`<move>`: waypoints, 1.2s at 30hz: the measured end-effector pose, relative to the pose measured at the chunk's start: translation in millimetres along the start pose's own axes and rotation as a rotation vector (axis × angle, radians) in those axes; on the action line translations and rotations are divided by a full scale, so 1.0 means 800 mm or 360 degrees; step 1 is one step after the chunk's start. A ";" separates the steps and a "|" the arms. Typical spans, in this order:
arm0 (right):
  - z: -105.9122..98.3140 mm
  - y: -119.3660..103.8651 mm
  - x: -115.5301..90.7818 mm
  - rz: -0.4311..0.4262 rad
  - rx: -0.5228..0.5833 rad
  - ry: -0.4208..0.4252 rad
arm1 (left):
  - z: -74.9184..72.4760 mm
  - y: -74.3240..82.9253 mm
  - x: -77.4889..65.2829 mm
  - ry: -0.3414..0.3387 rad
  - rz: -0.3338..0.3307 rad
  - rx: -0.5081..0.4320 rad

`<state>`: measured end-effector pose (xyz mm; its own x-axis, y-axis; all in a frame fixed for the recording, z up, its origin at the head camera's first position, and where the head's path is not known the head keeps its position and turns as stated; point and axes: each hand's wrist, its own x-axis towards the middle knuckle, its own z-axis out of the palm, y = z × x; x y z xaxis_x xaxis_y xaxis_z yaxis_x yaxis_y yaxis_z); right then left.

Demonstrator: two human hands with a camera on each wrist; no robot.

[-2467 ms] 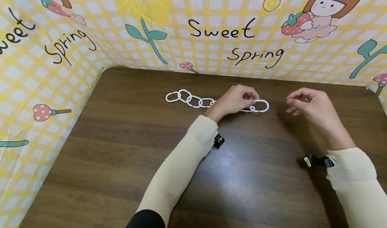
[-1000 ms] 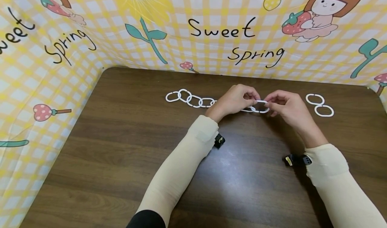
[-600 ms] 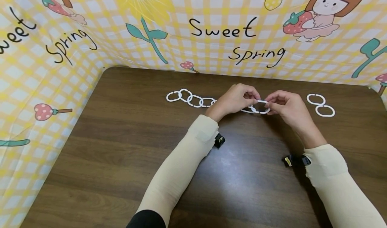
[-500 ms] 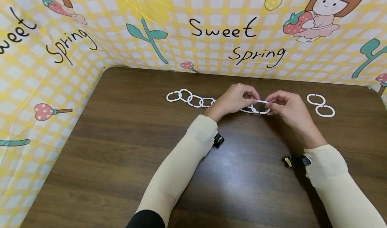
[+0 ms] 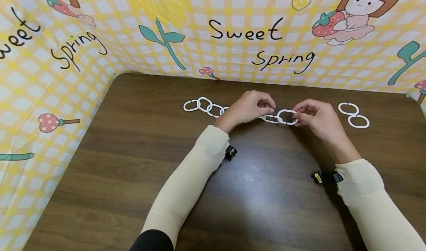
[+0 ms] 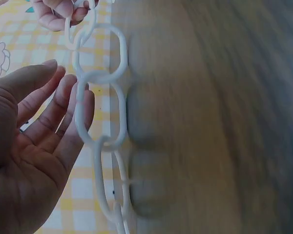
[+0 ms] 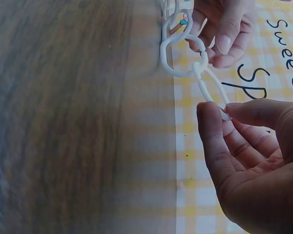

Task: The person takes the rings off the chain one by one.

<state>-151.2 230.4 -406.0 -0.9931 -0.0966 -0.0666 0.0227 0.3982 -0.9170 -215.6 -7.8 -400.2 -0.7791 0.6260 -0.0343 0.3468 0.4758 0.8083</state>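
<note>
A chain of white plastic links [image 5: 207, 108] runs left to right along the far part of the table. My right hand [image 5: 317, 123] pinches the chain's rightmost link [image 5: 287, 111] between thumb and index finger; the right wrist view shows that link [image 7: 203, 91] raised at a slant between the fingertips. Over the middle of the chain is my left hand [image 5: 247, 107], covering some links in the head view. In the left wrist view the left hand's thumb and fingers [image 6: 27, 80] are parted, with nothing pinched, right beside the hanging links [image 6: 79, 114].
Two more white links [image 5: 348, 104] lie at the far right of the brown wooden table [image 5: 133, 162], edges meeting. A yellow checked cloth [image 5: 233, 70] hangs behind the table and along its left side.
My right hand came left and took hold of the end link, uncovering the two links at right. Just now my left hand let go of the end link and drew back left.
</note>
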 end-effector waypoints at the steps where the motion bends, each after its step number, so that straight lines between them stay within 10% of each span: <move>1: 0.000 0.000 0.000 0.0002 -0.0003 -0.0001 | -0.001 -0.001 -0.002 -0.0005 0.0000 -0.0003; 36: -0.005 -0.001 -0.005 -0.0017 0.0057 0.0005 | 0.006 -0.005 -0.010 -0.0091 -0.0077 0.0155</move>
<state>-147.3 233.9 -403.8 -0.9936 -0.0980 -0.0558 0.0163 0.3643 -0.9311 -208.7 -11.7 -405.8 -0.7659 0.6339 -0.1076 0.3607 0.5621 0.7443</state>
